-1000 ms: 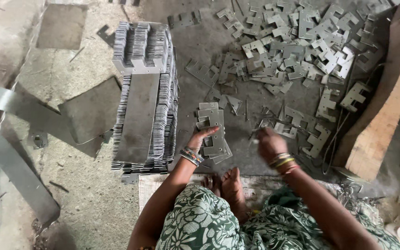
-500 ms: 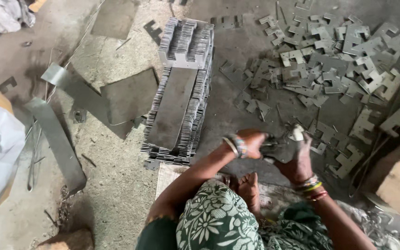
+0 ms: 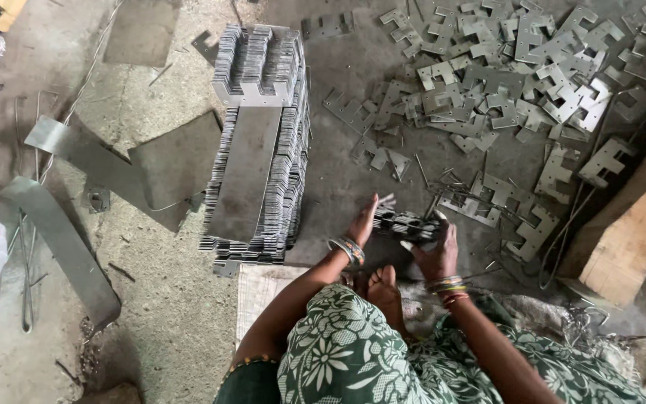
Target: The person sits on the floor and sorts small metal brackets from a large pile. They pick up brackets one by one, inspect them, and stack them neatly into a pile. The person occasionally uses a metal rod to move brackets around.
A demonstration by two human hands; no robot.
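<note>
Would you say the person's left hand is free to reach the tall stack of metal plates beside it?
Probably not at once: the left hand and right hand both press a small bundle of plates. The floor toward the tall stack looks unobstructed.

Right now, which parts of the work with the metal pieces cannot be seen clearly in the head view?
- Small stack of metal pieces: its count is too small to tell; both hands cover its ends.
- Right hand palm and grip: turned away from the camera.
- Wooden block: cut off by the right edge.
- Tall stack of plates: its lower layers are hidden by the flat sheet on top.
</note>
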